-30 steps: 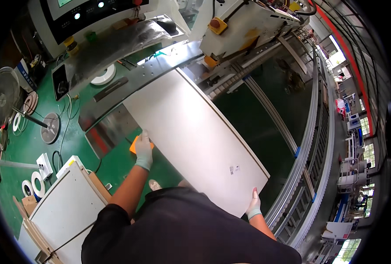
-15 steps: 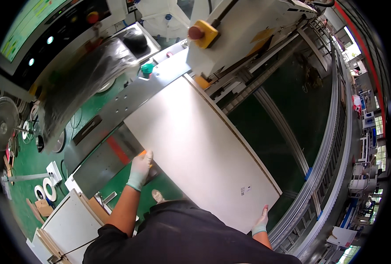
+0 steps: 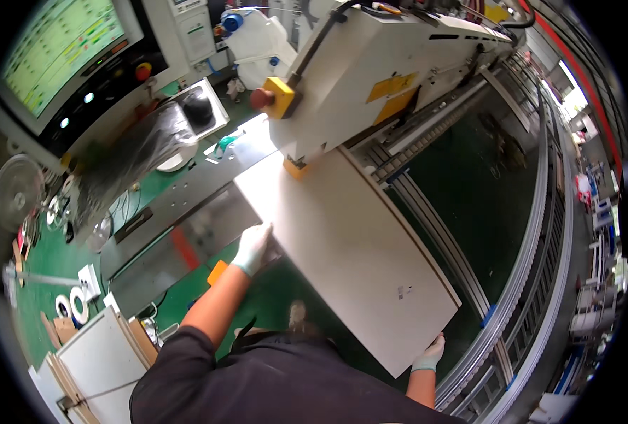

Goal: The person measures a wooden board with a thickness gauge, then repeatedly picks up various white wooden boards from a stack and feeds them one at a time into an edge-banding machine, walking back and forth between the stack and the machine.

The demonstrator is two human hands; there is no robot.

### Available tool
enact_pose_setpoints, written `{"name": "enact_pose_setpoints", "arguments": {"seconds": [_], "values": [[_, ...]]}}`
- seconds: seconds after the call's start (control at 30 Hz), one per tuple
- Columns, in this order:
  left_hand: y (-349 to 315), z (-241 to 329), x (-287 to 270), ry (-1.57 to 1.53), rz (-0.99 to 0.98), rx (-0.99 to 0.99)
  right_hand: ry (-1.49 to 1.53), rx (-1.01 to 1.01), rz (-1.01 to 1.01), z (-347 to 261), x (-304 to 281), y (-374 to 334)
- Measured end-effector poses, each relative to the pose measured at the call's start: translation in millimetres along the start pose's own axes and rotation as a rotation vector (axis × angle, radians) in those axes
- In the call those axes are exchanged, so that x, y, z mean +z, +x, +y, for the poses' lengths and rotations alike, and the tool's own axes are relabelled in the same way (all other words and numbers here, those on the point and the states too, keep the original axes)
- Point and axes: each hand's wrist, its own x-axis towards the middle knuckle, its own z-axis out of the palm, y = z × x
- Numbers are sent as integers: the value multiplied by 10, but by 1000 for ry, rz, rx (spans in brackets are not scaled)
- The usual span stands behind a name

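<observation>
A large white rectangular panel (image 3: 349, 254) lies flat in front of me, its far end under a white machine housing (image 3: 385, 78). My left hand (image 3: 252, 247), in a pale glove, presses on the panel's left long edge near its far corner. My right hand (image 3: 427, 355), also gloved, grips the panel's near right corner from below. Both arms come out of dark sleeves at the lower edge.
A metal infeed table (image 3: 179, 219) lies left of the panel. A control console with a green screen (image 3: 59, 49) stands at the upper left. A roller conveyor rail (image 3: 519, 283) curves along the right. Stacked white boards (image 3: 95, 360) and tape rolls (image 3: 73, 305) lie on the green floor.
The panel has slid forward, its far end now under the machine housing. Both hands stayed on it and moved along with it; my view has shifted closer to the machine.
</observation>
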Motion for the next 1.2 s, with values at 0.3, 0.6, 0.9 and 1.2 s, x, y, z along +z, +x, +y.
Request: {"name": "enact_pose_setpoints", "arguments": {"seconds": [0.3,0.6,0.9,1.2], "values": [[-125,-71,238,1207,22,526,-589,-827,-93,274,1439,685],[-2231,-1094,-2020,1508,822,406,-833,-127,-1359,2211,3455,-587],[-5659,-4186,-3742,3,1840,-814,-1227,195,-1845,3788,2571,-2262],[-5957,-5152,-4211,-849,1774,45,-1611,716,-1732,4799,1619,-3438]]}}
